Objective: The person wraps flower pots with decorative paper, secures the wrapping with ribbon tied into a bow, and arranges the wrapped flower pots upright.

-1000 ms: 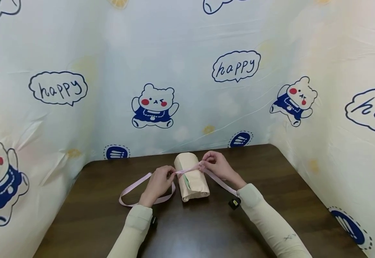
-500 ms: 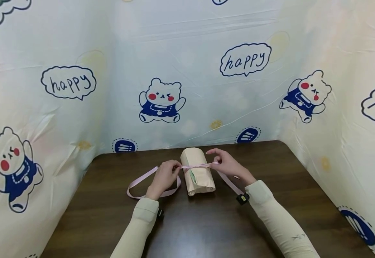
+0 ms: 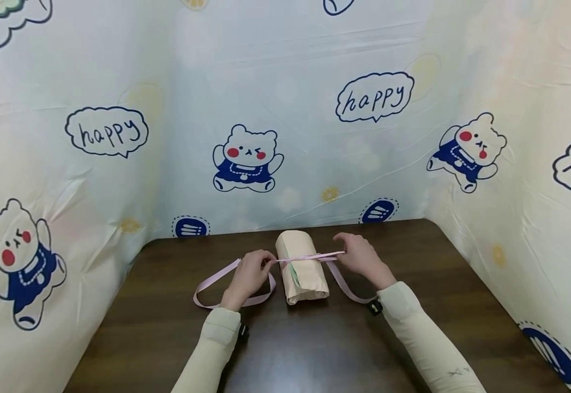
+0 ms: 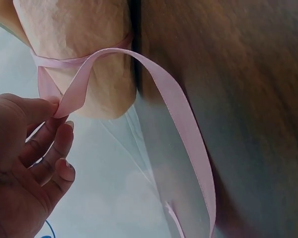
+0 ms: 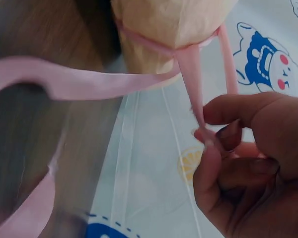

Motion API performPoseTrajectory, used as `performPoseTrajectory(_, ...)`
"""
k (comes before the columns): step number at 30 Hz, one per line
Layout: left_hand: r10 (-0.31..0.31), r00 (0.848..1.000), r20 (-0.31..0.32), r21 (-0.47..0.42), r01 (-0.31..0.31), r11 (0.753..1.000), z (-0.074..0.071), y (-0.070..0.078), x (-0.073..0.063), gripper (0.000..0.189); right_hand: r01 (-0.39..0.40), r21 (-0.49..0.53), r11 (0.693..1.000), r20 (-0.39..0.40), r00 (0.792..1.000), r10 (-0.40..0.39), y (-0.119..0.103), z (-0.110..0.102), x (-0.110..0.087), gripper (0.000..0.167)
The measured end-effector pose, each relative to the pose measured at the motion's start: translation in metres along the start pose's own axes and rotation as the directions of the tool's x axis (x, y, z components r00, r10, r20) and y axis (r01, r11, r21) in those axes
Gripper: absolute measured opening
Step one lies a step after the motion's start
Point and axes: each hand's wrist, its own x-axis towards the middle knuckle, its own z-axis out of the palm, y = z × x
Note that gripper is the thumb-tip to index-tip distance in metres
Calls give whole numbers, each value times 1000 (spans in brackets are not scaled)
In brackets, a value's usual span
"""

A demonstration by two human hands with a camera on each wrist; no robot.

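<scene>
A cream paper-wrapped bundle (image 3: 308, 283) lies on the dark wooden table (image 3: 295, 355), a sliver of green (image 3: 294, 274) showing at its fold. Pink ribbon (image 3: 301, 258) runs around its middle. At the bundle's left side, my left hand (image 3: 248, 274) pinches the ribbon between thumb and index finger; in the left wrist view a loop of ribbon (image 4: 72, 96) leaves those fingertips and a long tail (image 4: 188, 129) hangs free. On the other side my right hand (image 3: 364, 261) pinches another stretch of ribbon (image 5: 191, 84), held taut from the bundle. Any knot is too small to make out.
One ribbon tail (image 3: 211, 281) curls on the table at left; another (image 3: 346, 286) trails toward the right cuff. A printed cloth backdrop (image 3: 295, 164) with bears and "happy" bubbles encloses the back and sides. Small black devices (image 3: 374, 307) sit at the wrists.
My right hand has moved right, away from the bundle, drawing the ribbon out straighter across it. The left hand keeps its pinch at the left side. The head view has shifted slightly.
</scene>
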Motion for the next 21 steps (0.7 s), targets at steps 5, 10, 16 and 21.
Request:
performPoseTrajectory(5,5,1000,-10,9,-5,1000,-1,-3,-4,6,-44,-67,997,-61,997,40,8,-5,-3,51)
performPoseTrajectory(10,8,1000,-13,11,-8,1000,-1,-5,-6,6,-41,-64,997,-103,994,34,19,-10,-6,53)
performPoseTrajectory(16,11,1000,-28,8,-11,1000,0,-5,-5,6,-22,-68,997,-135,991,12,36,-14,-10,51)
performPoseTrajectory(21,13,999,-29,11,-13,1000,0,-4,-4,5,-58,-90,994,-109,993,48,47,-21,-14,43)
